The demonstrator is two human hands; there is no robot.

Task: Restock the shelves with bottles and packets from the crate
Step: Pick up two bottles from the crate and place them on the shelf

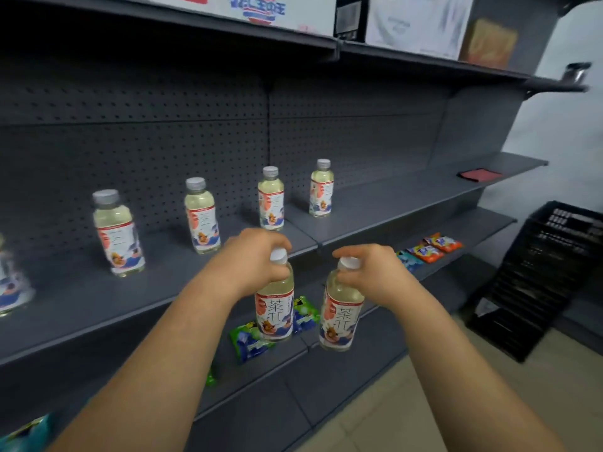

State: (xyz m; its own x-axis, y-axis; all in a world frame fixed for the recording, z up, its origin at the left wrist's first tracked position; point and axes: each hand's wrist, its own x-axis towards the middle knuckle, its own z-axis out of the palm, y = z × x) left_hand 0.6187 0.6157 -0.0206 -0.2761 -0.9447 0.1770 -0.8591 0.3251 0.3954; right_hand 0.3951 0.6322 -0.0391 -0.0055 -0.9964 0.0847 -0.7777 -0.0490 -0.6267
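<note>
My left hand [253, 257] grips the neck of a pale tea bottle [274, 313] with a white cap and a red-and-white label. My right hand [368, 272] grips the neck of a second such bottle [341, 316]. Both bottles hang upright in front of the middle shelf [375, 210], below its front edge. Several matching bottles stand spaced along that shelf, among them one at the left [118, 234], one further right [201, 217] and one at the far end [321, 189]. The black crate [541, 282] leans at the right on the floor.
Green-and-blue snack packets [249, 342] and orange packets [439, 245] lie on the lower shelf [359, 370]. A dark red flat item [479, 174] rests at the middle shelf's right end. Cardboard boxes [417, 22] sit on the top shelf. Tiled floor shows at the bottom right.
</note>
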